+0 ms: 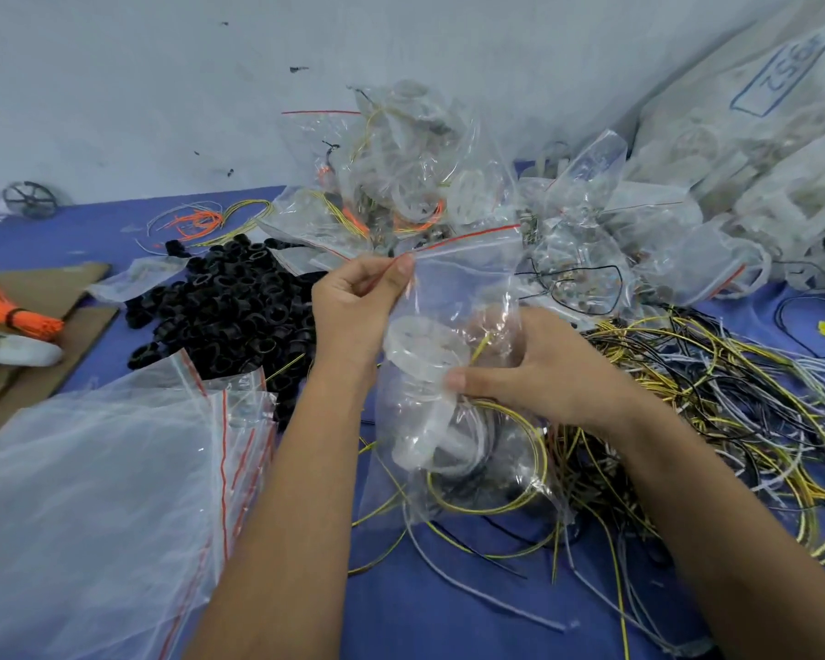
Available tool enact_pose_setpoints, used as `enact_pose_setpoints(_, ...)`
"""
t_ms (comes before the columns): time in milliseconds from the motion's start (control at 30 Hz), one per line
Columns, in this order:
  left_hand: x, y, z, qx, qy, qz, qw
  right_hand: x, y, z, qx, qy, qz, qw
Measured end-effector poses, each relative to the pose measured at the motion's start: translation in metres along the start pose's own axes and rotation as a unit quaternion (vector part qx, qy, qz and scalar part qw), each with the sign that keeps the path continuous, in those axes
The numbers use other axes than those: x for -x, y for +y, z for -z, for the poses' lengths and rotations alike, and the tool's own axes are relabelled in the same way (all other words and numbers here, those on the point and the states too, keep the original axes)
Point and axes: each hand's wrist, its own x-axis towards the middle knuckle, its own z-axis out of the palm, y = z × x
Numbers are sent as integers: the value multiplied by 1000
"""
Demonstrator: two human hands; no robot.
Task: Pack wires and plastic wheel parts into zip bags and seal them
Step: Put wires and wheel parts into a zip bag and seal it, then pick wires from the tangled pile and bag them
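Bare blue table is seen near centre; black rings left, wire tangle right, filled bags far.

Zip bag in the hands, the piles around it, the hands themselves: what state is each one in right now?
Zip bag: held upright, holds wheel parts and wire; whether its red strip is pressed shut I cannot tell.
Left hand: pinches the bag's top corner.
Right hand: grips the bag's middle.
Empty bags: stacked flat.
Filled bags: heaped by the wall.
Black rings: loose pile.
Wires: tangled, unbagged.
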Motion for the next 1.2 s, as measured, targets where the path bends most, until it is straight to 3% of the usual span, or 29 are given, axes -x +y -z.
enact_pose_setpoints(100, -2, 11, 3, -63, -39, 132, 988, -5, 0, 7, -85, 70, -38, 993)
enact_pose_setpoints(167, -5, 19, 10, -104, -110, 244, 958, -13, -2, 14, -136, 130, -59, 980)
enact_pose_setpoints(267, -13, 30, 8, -156, -206, 292, 921, -49, -16, 27, -273, 206, -110, 933)
enact_pose_setpoints(300, -20, 35, 1, -144, -199, 282, 928, -68, -23, 33, -307, 233, -121, 915)
enact_pose_setpoints(400, -53, 52, -25, -19, -58, 215, 975, -147, -46, 63, -358, 293, -92, 882)
enact_pose_setpoints(467, -75, 63, -41, 69, 15, 188, 980, -198, -64, 82, -434, 291, -65, 850)
enact_pose_setpoints(533, -90, 69, -53, 87, 54, 172, 980, -231, -80, 91, -503, 272, -63, 818)
enact_pose_setpoints(567, -95, 70, -57, 86, 63, 169, 980, -241, -84, 91, -506, 260, -75, 819)
enact_pose_setpoints(733, -98, 62, -51, 56, 90, 152, 983, -231, -71, 46, -315, 253, -114, 907)
enact_pose_setpoints(867, -80, 53, -17, -36, 76, 141, 986, -171, -59, -17, -239, 261, -100, 930)
enact_pose_setpoints(933, -68, 55, 7, -85, 86, 133, 984, -142, -57, -54, -139, 223, -107, 959)
enact_pose_setpoints(1033, -53, 61, 49, -135, 108, 114, 978, -103, -65, -109, -16, 98, -87, 991)
enact_pose_setpoints(1200, -26, 59, 112, -137, 165, 122, 969, -49, -85, -186, 193, 7, -42, 980)
